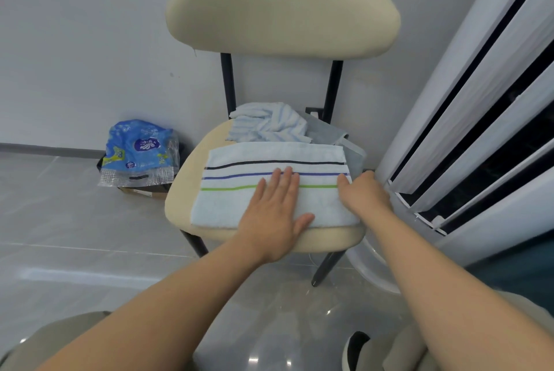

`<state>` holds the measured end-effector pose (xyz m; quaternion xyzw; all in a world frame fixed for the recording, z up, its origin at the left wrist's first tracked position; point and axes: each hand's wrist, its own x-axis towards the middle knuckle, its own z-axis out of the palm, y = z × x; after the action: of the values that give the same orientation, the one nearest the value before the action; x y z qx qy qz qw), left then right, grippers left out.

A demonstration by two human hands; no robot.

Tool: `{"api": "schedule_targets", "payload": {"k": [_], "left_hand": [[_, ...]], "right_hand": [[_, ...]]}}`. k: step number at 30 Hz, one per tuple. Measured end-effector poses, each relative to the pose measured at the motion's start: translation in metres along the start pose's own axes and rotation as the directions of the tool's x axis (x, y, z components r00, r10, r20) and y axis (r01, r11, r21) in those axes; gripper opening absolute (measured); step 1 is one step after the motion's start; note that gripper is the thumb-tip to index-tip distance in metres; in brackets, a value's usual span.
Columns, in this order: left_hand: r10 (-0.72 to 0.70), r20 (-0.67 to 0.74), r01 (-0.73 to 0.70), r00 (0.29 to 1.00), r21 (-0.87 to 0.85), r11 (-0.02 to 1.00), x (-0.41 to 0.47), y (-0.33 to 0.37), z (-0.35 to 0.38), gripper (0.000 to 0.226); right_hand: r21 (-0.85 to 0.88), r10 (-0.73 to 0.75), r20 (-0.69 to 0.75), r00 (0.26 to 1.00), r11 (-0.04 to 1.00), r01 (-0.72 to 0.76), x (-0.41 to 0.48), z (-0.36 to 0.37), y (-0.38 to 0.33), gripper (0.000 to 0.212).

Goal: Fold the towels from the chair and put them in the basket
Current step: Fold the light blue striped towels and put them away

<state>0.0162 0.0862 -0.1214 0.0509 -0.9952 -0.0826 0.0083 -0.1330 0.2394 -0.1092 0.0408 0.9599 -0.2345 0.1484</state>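
Cream padded chair (281, 11) with dark metal legs stands against a pale wall. One white striped towel (233, 190), bearing black, blue and green lines, lies spread flat across the front of the seat, its near edge along the seat's front rim. Left hand (274, 214): open, palm down, fingers straight and together, pressing on the middle of this towel, thumb near its front edge. Right hand (362, 190): at the towel's right edge, thumb on top of the cloth, fingers curled over the edge, gripping it there; the fingertips are hidden. A second towel (269, 123), pale with blue stripes, lies crumpled at the back of the seat, touching the far edge of the flat towel. A grey cloth (332, 130) lies just beside it at the right rear of the seat, partly under both. On the floor left of the chair, by the wall, a blue plastic pack (138, 151) rests on a flat cardboard box (144, 192). A white floor-standing air conditioner (479, 101) stands just beside the chair on the right.
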Motion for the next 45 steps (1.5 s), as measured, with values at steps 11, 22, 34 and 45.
{"api": "schedule_targets", "payload": {"k": [11, 22, 34, 45], "left_hand": [[-0.039, 0.027, 0.038, 0.999, 0.027, 0.999, 0.019, 0.003, 0.009, 0.098], [-0.132, -0.034, 0.115, 0.991, -0.306, 0.945, 0.024, 0.0, 0.011, 0.091], [-0.338, 0.31, 0.232, 0.888, -0.94, -0.252, 0.053, -0.027, -0.056, 0.078], [-0.001, 0.513, 0.509, 0.858, -0.85, -0.135, 0.038, -0.123, -0.101, 0.086]], "right_hand": [[0.395, -0.037, 0.196, 0.98, 0.918, -0.044, -0.006, -0.008, -0.006, 0.043], [0.333, -0.383, -0.157, 0.91, 0.847, 0.414, -0.063, -0.036, -0.055, 0.028], [0.272, -0.597, -0.16, 0.786, 0.739, 0.617, -0.118, -0.02, -0.096, 0.032], [0.425, -0.675, 0.122, 0.727, 0.698, 0.576, -0.129, 0.034, -0.118, 0.019]]}}
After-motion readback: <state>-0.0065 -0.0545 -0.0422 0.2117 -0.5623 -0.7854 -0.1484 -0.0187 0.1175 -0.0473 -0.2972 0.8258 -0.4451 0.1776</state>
